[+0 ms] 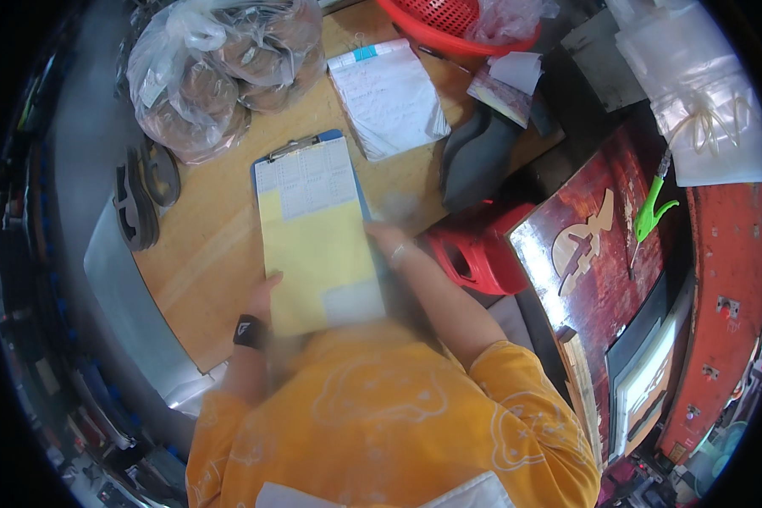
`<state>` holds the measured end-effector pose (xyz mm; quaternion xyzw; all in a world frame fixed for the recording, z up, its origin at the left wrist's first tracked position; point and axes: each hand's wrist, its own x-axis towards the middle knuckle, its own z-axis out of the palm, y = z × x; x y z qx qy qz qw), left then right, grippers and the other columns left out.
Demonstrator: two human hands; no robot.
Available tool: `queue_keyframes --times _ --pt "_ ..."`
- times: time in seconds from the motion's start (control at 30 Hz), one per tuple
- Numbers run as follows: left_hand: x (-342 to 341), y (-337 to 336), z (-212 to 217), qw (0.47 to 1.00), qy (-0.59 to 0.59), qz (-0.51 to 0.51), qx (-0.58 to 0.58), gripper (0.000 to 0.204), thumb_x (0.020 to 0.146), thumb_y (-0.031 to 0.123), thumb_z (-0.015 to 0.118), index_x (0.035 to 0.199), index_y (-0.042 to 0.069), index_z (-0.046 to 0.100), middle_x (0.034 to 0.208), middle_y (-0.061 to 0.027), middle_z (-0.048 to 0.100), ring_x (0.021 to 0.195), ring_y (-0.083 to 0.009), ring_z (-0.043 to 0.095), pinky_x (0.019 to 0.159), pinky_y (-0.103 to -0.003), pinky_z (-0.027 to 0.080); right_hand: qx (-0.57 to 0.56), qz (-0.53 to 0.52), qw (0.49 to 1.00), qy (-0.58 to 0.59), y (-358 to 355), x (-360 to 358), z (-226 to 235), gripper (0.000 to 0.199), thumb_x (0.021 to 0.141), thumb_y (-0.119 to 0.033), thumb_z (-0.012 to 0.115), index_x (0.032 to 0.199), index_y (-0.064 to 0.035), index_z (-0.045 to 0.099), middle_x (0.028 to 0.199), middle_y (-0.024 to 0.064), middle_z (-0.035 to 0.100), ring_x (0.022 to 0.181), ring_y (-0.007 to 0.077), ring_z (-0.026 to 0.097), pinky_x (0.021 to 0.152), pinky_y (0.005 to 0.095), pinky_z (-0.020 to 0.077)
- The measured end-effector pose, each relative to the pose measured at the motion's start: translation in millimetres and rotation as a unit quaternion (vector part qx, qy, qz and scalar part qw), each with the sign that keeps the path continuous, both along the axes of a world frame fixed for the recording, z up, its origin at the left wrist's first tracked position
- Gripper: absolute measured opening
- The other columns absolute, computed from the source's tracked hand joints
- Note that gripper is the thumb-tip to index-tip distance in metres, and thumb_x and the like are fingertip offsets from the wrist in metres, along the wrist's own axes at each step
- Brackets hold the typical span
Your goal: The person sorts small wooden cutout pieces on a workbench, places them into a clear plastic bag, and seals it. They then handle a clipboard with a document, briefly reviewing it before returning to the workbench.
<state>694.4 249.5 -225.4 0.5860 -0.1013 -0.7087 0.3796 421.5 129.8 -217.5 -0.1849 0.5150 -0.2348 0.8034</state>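
Note:
A blue clipboard point(354, 165) with a metal clip at its top lies between my hands, over the near side of the wooden table. Clipped to it are a yellow sheet point(313, 254) and a white printed sheet point(306, 175). My left hand point(263, 298) grips the lower left edge, its thumb on top of the paper and the other fingers hidden underneath. At the right edge, higher up, my right hand point(384, 239) holds the board, fingers partly out of sight. Beyond it lies a handwritten paper pad point(389, 102).
Clear plastic bags point(199, 89) of brown round pieces stand at the back left, near dark grey curved pieces point(140, 195). A red basket point(432, 21) is at the back. Right of the wooden table point(186, 271) are a red stool point(474, 254) and a green air blow gun point(649, 216).

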Motion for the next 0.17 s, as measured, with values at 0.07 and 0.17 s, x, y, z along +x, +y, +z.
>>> queue_keyframes --times 0.07,0.17 --pt "2.6 -10.0 -9.0 0.997 -0.066 -0.021 -0.034 0.033 0.089 0.019 0.055 0.116 0.001 0.055 0.102 -0.0092 0.062 0.09 -0.0203 0.059 0.079 -0.034 0.048 -0.065 0.025 0.996 0.06 -4.6 -0.1 -9.8 0.038 0.091 -0.029 0.052 0.113 0.0011 0.059 0.104 0.0115 0.065 0.087 0.0197 0.063 0.078 0.0305 0.0501" --pt "4.8 -13.9 -38.1 0.973 -0.213 -0.072 -0.056 0.044 0.086 0.024 0.059 0.122 0.0 0.051 0.11 -0.0116 0.061 0.097 -0.0223 0.059 0.087 -0.036 0.046 -0.135 0.058 0.979 0.144 -2.3 -4.1 -20.3 0.037 0.091 -0.03 0.052 0.113 -0.0008 0.06 0.105 0.0117 0.065 0.088 0.0192 0.063 0.079 0.03 0.0499"
